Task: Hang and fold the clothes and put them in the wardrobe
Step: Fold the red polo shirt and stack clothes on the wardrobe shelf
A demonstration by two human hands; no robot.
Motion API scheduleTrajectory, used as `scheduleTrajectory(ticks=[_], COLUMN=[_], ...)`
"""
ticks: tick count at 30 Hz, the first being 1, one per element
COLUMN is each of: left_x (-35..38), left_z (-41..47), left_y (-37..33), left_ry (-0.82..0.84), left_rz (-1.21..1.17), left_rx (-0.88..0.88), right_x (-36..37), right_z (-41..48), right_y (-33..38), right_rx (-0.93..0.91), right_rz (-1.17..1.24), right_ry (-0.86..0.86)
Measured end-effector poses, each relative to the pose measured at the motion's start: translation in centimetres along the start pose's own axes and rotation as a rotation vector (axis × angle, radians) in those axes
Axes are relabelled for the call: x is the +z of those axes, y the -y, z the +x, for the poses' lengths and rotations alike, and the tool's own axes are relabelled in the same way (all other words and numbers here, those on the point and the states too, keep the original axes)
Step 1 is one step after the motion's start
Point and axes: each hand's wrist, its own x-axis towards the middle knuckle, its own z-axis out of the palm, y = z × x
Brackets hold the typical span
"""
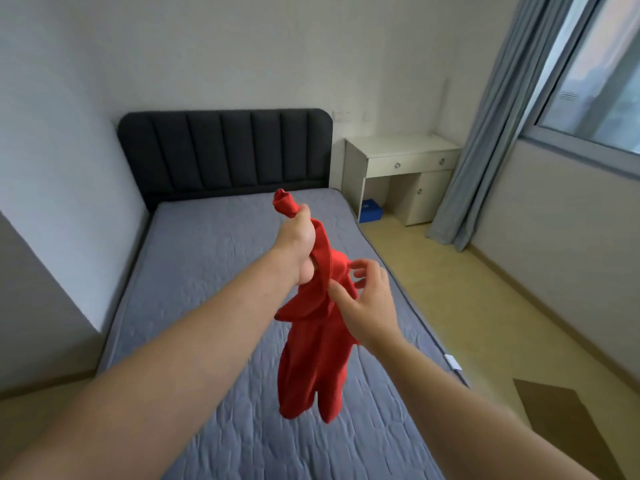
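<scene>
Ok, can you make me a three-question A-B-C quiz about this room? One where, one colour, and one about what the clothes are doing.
1. Where is the blue box? A) on the bed B) under the white desk C) on the window ledge
2. What colour is the headboard? A) white B) red C) dark grey
3. What is the red garment doing? A) lying folded flat B) dangling from the left hand C) hanging on a hanger
Answers: 1 B: it sits in the desk's opening. 2 C: its padded panels look dark grey. 3 B: the left hand grips its top above the mattress.
</scene>
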Motion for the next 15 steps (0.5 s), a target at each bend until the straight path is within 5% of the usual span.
scheduleTrajectory(ticks=[3,8,11,13,15], left_x=[0.9,0.6,-1.9,-4.4,-6.5], left_z=[-1.1,-2.3,-1.6,-0.2,0.4], left_y=[-1.1,-3.8,-5.6,-6.6,-6.9], left_ry=[-0.036,0.027,-0.079,-0.325,-0.436], left_rz=[-0.040,-0.044,0.409,0.863,0.962], left_rx=[0.063,0.094,0.189,0.316,0.505], right_x=[0.3,1.7,1.0,-0.6,-2.7], right_z=[-0.1,1.1,2.6,4.2,6.1], right_y=[1.4,2.2,2.0,1.8,1.9], right_rx=[-0.061,0.189,0.299,0.285,0.203], right_rz=[-0.113,0.019,0.065,0.058,-0.039], right_ry=[0.087,0.252,0.153,0.049,0.027])
